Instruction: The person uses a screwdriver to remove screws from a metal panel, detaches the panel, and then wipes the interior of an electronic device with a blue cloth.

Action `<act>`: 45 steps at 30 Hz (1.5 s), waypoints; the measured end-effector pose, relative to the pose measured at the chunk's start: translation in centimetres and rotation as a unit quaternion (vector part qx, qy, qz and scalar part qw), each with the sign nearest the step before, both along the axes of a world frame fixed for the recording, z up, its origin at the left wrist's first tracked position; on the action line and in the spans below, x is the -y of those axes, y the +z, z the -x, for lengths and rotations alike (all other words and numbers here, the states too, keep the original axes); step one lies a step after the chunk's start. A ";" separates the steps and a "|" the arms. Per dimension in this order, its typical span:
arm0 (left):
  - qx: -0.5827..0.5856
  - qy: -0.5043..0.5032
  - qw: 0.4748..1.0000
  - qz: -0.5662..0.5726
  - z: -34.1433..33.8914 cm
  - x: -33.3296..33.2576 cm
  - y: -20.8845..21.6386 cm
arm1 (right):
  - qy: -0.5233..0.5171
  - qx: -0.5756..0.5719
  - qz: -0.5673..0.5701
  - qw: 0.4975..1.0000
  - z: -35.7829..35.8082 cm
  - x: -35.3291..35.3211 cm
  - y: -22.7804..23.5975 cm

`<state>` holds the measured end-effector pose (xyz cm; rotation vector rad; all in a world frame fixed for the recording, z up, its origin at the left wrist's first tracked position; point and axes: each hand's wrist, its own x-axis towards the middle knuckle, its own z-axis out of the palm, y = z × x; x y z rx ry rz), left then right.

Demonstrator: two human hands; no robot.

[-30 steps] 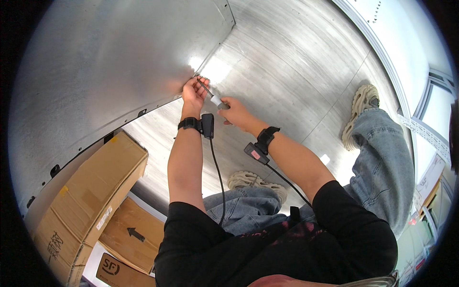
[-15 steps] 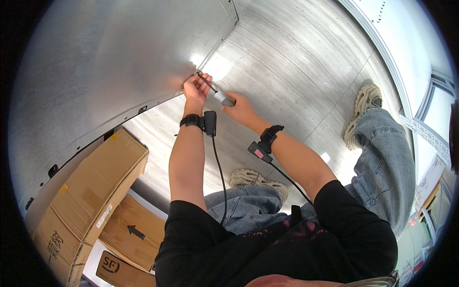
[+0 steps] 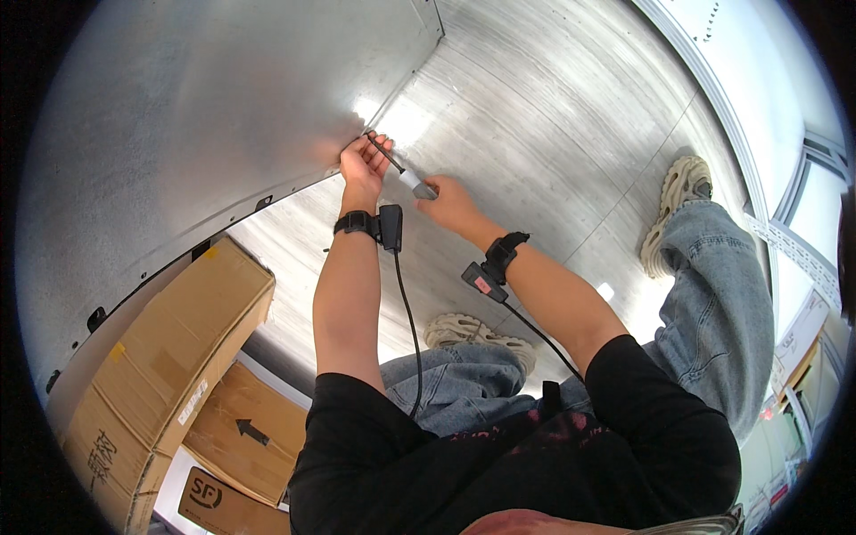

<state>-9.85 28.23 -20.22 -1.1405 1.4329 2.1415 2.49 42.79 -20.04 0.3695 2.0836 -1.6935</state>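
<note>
The left hand (image 3: 362,166) is raised palm up at the lower edge of the metal panel (image 3: 223,107), its fingers curled beside the shaft of the screwdriver (image 3: 417,185); whether they pinch it, I cannot tell. The right hand (image 3: 450,205) has its fingers closed on the handle's end, the forearm slanting up from the lower right. The screwdriver lies between the hands, tilted, its tip at the panel's edge. The left forearm rises almost straight, with a long box (image 3: 178,343) to its left. Floor (image 3: 535,134) stretches from the right hand to the right shoe (image 3: 678,201).
</note>
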 end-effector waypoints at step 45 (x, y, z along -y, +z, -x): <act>-0.014 -0.057 0.998 0.028 -0.5 0.2 0.4 | -0.041 -0.052 -0.117 0.991 -1.2 2.4 4.0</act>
